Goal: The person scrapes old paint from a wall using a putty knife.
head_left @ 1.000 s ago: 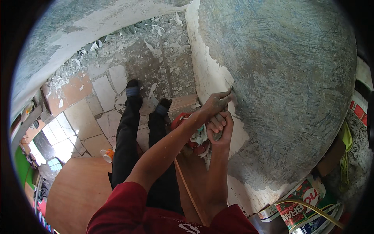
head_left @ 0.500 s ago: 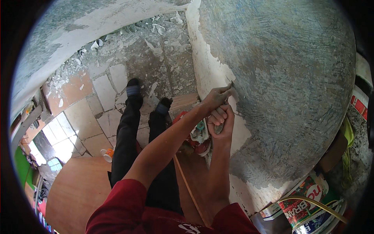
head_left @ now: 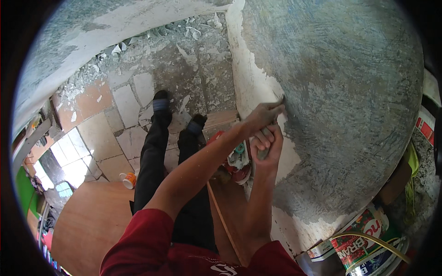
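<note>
My right hand (head_left: 266, 143) is closed around the grey handle of a scraper (head_left: 263, 153), whose butt end sticks out below the fingers. Just above it, my left hand (head_left: 264, 116) is closed over the front part of the same tool, fingertips against the wall. The blade is mostly hidden by the fingers. Both hands work at the ragged border between white paint (head_left: 255, 89) and the bare, scratched grey wall (head_left: 340, 101) on the right.
Paint flakes litter the tiled floor (head_left: 131, 106) by my feet. A round-edged wooden tabletop (head_left: 87, 221) lies at lower left, with an orange and white cup (head_left: 128, 180) beside it. Below my hands is a cluttered red and white object (head_left: 238, 161). A paint bucket (head_left: 368, 239) stands at lower right.
The view has shifted slightly, so wall and floor sit a little further right. Both hands stay together at the paint border, and slightly more of the handle end shows.
</note>
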The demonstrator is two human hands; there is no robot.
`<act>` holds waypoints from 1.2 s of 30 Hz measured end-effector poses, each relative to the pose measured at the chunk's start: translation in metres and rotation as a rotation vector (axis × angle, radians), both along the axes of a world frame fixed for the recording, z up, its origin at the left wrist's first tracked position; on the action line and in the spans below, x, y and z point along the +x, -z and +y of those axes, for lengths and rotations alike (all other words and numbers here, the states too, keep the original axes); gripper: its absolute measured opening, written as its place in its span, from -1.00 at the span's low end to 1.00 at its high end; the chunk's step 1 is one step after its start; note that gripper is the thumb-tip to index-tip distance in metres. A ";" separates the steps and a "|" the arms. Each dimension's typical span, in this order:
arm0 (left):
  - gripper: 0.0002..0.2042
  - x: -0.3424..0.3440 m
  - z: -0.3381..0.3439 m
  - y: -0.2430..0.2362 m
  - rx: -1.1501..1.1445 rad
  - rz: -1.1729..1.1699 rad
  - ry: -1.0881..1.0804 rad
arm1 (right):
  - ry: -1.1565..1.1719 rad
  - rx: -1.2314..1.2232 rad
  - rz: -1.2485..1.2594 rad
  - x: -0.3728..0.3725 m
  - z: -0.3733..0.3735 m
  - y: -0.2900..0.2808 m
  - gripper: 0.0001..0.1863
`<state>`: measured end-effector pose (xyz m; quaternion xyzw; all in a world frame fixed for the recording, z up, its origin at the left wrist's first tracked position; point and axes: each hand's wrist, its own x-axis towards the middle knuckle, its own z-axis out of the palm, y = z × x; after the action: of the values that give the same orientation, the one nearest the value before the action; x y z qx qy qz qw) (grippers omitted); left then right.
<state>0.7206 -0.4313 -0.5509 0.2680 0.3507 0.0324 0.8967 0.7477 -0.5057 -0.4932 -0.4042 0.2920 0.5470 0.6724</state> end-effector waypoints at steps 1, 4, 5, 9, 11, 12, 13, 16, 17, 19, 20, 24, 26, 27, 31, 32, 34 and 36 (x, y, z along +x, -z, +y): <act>-0.52 -0.002 -0.005 -0.002 0.001 0.003 -0.005 | -0.005 0.011 -0.022 -0.004 -0.004 -0.010 -0.87; -0.50 -0.009 -0.012 -0.024 0.023 -0.094 -0.033 | -0.009 0.036 -0.026 -0.004 -0.017 -0.027 -0.86; -0.50 -0.006 -0.014 -0.021 0.020 -0.094 -0.036 | -0.004 0.054 -0.003 -0.001 -0.019 -0.028 -0.86; -0.51 0.002 0.010 -0.003 -0.006 -0.004 -0.099 | -0.025 0.027 -0.018 0.006 0.007 -0.008 -0.82; -0.52 0.002 0.022 -0.001 -0.033 0.033 -0.110 | 0.020 0.011 0.017 0.010 0.023 0.005 -0.76; -0.52 0.000 0.026 -0.004 -0.047 0.043 -0.067 | 0.032 0.068 0.078 0.010 0.026 0.005 -0.73; -0.52 -0.001 0.029 -0.006 -0.062 0.052 -0.025 | 0.031 0.066 0.080 0.007 0.022 0.003 -0.73; -0.48 0.000 -0.001 -0.002 0.000 -0.017 -0.051 | 0.045 0.011 -0.015 -0.005 0.006 -0.014 -0.73; -0.48 0.000 -0.010 0.001 0.057 -0.057 -0.116 | 0.029 0.020 -0.022 -0.007 0.002 -0.019 -0.73; -0.47 0.003 -0.011 0.001 0.042 -0.068 -0.102 | 0.018 0.026 -0.043 -0.003 0.002 -0.022 -0.72; -0.47 0.006 -0.005 0.004 0.002 -0.027 -0.114 | 0.009 0.039 -0.026 0.002 0.006 -0.016 -0.76; -0.46 0.005 0.028 0.011 -0.078 0.040 -0.054 | 0.041 0.010 0.039 0.015 0.031 0.008 -0.86; -0.45 0.002 0.027 0.010 -0.088 0.038 -0.048 | 0.046 0.003 0.015 0.010 0.030 0.008 -0.86; -0.45 0.003 0.025 0.010 -0.098 0.027 -0.036 | 0.055 -0.004 -0.017 0.007 0.028 0.006 -0.86; -0.41 0.003 -0.011 -0.003 -0.031 -0.100 -0.104 | 0.028 0.046 -0.013 0.002 0.002 -0.019 -0.81; -0.40 0.004 -0.011 -0.011 -0.030 -0.060 -0.059 | 0.027 0.063 -0.005 0.006 -0.003 -0.022 -0.83; -0.41 0.002 -0.004 -0.009 -0.022 -0.059 -0.052 | 0.028 0.083 0.002 0.010 -0.004 -0.023 -0.85; -0.41 0.006 0.005 -0.001 -0.006 -0.054 -0.047 | 0.026 0.075 0.043 0.014 0.007 -0.010 -0.89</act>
<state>0.7263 -0.4258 -0.5501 0.2561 0.3326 0.0596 0.9057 0.7622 -0.4984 -0.4835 -0.3630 0.2907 0.5573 0.6879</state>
